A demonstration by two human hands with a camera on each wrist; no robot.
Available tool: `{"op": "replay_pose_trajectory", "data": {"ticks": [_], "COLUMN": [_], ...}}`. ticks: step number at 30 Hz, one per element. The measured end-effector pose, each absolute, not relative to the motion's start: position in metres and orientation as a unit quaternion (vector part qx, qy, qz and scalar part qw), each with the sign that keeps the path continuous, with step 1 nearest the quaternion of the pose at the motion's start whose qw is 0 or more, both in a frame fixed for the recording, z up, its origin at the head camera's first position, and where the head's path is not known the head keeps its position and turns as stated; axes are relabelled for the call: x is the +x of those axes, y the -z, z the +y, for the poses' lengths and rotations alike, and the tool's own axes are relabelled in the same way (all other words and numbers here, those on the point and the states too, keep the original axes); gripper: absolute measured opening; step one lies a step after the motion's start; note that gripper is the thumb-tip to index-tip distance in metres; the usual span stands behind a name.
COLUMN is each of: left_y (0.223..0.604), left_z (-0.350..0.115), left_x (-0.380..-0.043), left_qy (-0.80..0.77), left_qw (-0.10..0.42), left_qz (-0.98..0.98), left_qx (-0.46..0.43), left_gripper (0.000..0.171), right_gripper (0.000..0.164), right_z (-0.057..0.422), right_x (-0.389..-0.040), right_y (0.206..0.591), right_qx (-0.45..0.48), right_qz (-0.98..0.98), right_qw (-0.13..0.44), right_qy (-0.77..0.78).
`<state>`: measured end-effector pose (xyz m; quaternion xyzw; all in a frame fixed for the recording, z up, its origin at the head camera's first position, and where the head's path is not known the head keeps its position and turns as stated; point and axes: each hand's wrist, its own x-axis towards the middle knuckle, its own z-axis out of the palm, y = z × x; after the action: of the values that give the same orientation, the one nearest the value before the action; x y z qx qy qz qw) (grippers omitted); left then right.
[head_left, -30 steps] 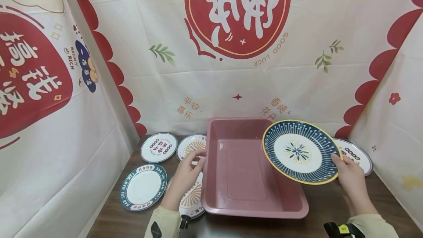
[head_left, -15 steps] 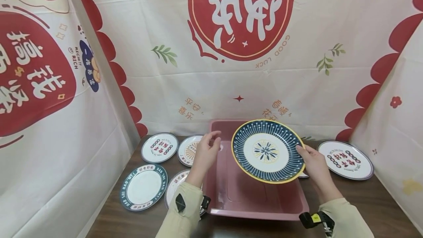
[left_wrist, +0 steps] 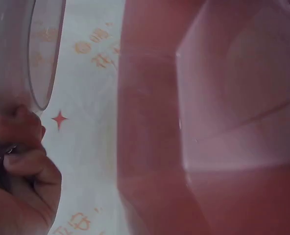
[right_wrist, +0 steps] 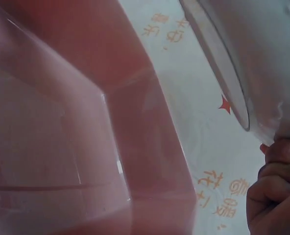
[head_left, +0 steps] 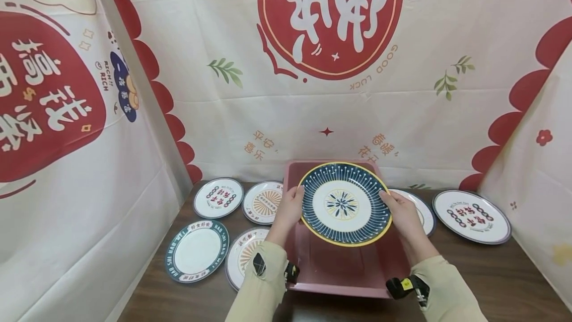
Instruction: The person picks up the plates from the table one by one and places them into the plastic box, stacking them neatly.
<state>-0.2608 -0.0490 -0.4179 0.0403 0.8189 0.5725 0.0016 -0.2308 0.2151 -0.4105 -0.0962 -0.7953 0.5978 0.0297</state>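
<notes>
A plate (head_left: pixel 341 205) with a blue patterned rim, yellow edge and flower centre is held up, tilted, over the pink basin (head_left: pixel 339 275). My left hand (head_left: pixel 288 212) pinches its left edge, thumb on the upper face. At the opposite edge, my right hand (head_left: pixel 404 215) grips the rim the same way. From below, the left wrist view has the curled fingers (left_wrist: pixel 30 171) under the plate's pale underside (left_wrist: pixel 10 54). The right wrist view likewise catches the bent fingers (right_wrist: pixel 277 181) beneath the plate. The basin's inside shows no other thing in the wrist views.
Left of the basin lie a red-lettered plate (head_left: pixel 218 198), a green-rimmed plate (head_left: pixel 197 251) and two fan-patterned plates (head_left: pixel 263 202). To the right are a partly hidden white plate (head_left: pixel 424 212) and another red-lettered plate (head_left: pixel 471 216). Printed cloth (head_left: pixel 286 108) hangs behind the wooden table (head_left: pixel 500 282).
The right hand has carried the blue-rimmed plate leftward from the basin's right side to above its middle. The left hand has left the basin's rim, come rightward and taken the plate's left edge.
</notes>
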Motion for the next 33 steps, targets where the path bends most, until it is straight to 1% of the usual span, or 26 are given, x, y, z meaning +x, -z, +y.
{"op": "replay_pose_trajectory", "data": {"ticks": [2, 5, 9, 12, 15, 20, 23, 29, 31, 33], "left_y": [0.420, 0.422, 0.428, 0.436, 0.448, 0.459, 0.460, 0.461, 0.462, 0.464], "left_z": [-0.048, -0.047, -0.043, -0.039, -0.035, -0.029, -0.026, -0.022, -0.022, -0.022], "left_x": [-0.265, -0.273, -0.283, -0.290, -0.294, -0.297, -0.297, -0.298, -0.298, -0.299], "left_qy": [-0.546, -0.514, -0.494, -0.484, -0.474, -0.434, -0.395, -0.325, -0.315, -0.293], "left_qw": [-0.016, -0.045, -0.071, -0.075, -0.069, -0.063, -0.069, -0.083, -0.075, -0.065], "left_qz": [0.837, 0.856, 0.866, 0.872, 0.877, 0.898, 0.915, 0.942, 0.946, 0.954], "left_qx": [0.040, 0.034, 0.016, -0.005, -0.021, -0.037, -0.034, -0.027, -0.028, -0.025], "left_gripper": [0.042, 0.040, 0.038, 0.037, 0.036, 0.034, 0.035, 0.025, 0.025, 0.029], "right_gripper": [0.069, 0.067, 0.068, 0.070, 0.066, 0.063, 0.058, 0.046, 0.043, 0.040], "right_z": [0.219, 0.232, 0.236, 0.228, 0.222, 0.215, 0.213, 0.213, 0.213, 0.213], "right_x": [-0.242, -0.269, -0.286, -0.280, -0.277, -0.272, -0.274, -0.281, -0.283, -0.284], "right_y": [0.423, 0.455, 0.469, 0.458, 0.455, 0.451, 0.451, 0.452, 0.453, 0.455], "right_qx": [-0.097, -0.108, -0.106, -0.098, -0.108, -0.105, -0.101, -0.102, -0.097, -0.086], "right_qz": [-0.794, -0.787, -0.793, -0.807, -0.818, -0.880, -0.913, -0.944, -0.949, -0.956], "right_qw": [0.027, 0.038, 0.035, 0.026, 0.021, 0.023, 0.031, -0.001, -0.003, 0.000], "right_qy": [-0.600, -0.606, -0.599, -0.582, -0.564, -0.464, -0.393, -0.315, -0.301, -0.282]}}
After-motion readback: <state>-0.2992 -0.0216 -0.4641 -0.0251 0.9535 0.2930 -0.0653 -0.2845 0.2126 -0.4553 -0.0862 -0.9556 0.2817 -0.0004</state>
